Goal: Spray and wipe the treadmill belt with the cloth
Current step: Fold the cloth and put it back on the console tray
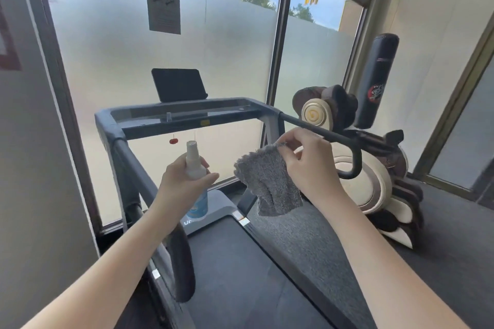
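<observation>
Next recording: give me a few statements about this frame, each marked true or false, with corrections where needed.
1. The left hand holds the bottle. True.
2. The cloth lies flat on the belt. False: it hangs from the right hand, above the belt.
3. A tablet stands on the console. True.
4. The right hand grips the handrail. False: its fingers pinch the cloth's top edge, and the handrail runs behind it.
</observation>
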